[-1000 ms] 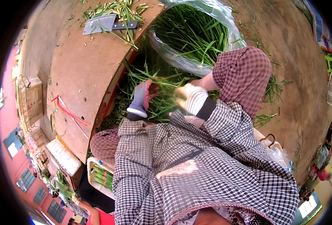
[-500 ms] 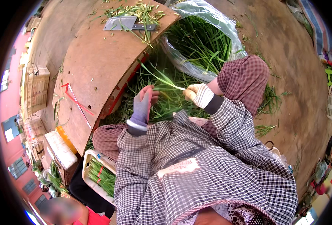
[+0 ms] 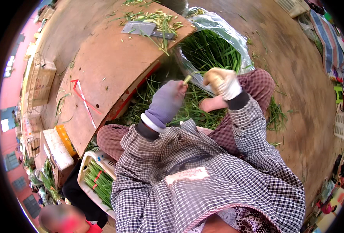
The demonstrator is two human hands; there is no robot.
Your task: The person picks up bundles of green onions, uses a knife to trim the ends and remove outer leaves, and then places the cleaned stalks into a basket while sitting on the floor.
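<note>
My left hand (image 3: 167, 99), in a purple knit glove, is closed. A short pale-green stalk end (image 3: 187, 79) pokes out from its fingertips; any rest of the stalk is hidden. My right hand (image 3: 223, 83), in a white and tan glove, has its fingers curled together close by on the right. Blur hides whatever might be in them. Loose green leaves (image 3: 141, 101) lie in a heap below both hands. Just beyond the hands, a clear plastic bag (image 3: 240, 42) holds many long green leafy stalks (image 3: 210, 50).
A brown board (image 3: 98, 66) at the left bears a cleaver (image 3: 139, 28), cut stalk pieces (image 3: 156, 17) and red-and-white tape (image 3: 84, 101). A white crate (image 3: 84, 176) with tied green bundles (image 3: 98, 180) is at lower left, near another person (image 3: 63, 217). Leaf scraps (image 3: 276, 116) lie right of my knee.
My left hand has moved up and right, and now a stalk end shows at its fingertips. My right hand has risen; the long stalk that hung from it no longer shows there.
</note>
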